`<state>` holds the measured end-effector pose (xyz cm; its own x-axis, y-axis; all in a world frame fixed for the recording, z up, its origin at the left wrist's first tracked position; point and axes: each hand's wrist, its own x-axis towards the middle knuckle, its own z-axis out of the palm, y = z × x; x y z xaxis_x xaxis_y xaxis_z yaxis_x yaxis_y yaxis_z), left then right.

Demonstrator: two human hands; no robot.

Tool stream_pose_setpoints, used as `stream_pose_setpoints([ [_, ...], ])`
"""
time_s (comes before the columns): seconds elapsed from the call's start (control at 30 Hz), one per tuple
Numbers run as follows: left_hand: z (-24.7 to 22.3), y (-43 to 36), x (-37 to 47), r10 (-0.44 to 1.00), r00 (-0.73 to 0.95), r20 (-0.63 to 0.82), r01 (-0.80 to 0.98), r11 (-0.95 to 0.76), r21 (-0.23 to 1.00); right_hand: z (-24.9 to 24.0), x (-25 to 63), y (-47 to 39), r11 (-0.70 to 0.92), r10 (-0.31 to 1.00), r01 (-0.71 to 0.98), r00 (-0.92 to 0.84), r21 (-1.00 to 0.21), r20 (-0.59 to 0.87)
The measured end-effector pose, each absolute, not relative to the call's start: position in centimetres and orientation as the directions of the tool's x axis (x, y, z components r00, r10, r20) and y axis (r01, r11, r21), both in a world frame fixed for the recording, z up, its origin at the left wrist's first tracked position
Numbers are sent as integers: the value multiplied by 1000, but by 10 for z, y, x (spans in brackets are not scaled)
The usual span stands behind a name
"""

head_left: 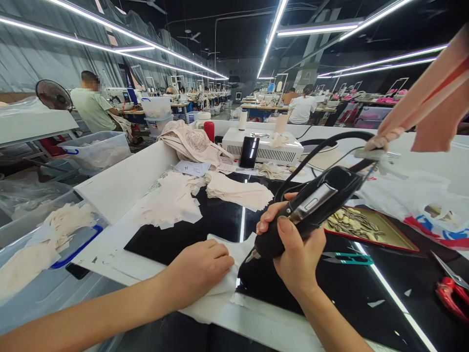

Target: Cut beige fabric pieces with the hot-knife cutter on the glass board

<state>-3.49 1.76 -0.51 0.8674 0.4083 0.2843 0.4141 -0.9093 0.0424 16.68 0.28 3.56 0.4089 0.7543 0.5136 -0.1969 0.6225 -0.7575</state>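
Observation:
My right hand is wrapped round a black corded handheld power tool. The tool slants down to the left, and its small metal tip is at the edge of a pale fabric piece. Whether the tip touches the cloth I cannot tell. My left hand rests on the same cloth with its fingers curled together, and the fingertips are partly hidden. Part of the cloth hangs over the table's near edge. Farther back lie a stack of pale cut pieces and a looser pile of fabric pieces.
On the black tabletop are green thread snips, red-handled scissors and a tray of seeds. A phone leans against a white vented box. Lace bras are heaped behind. A plastic bin stands left.

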Motion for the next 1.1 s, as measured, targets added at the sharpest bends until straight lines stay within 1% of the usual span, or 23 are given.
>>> stream_pose_setpoints([
  [0.3,-6,17,-34,404,871,282,418,-908,8,29,162,5,635,749,-194,392,-748,534],
  [0.6,-8,16,-36,398,867,300,413,-911,14,28,160,5,637,746,-182,392,-749,539],
  [0.73,-9,13,-33,420,853,308,430,-902,39,28,159,4,635,744,-166,392,-754,541],
  [0.9,-16,9,-31,465,836,291,477,-878,32,29,160,3,626,751,-152,383,-765,538],
  [1.0,-18,12,-36,469,839,276,467,-881,78,34,164,2,621,749,-153,406,-769,524],
  [1.1,-16,22,-45,391,877,278,361,-920,154,40,171,1,622,743,-160,429,-767,513],
])
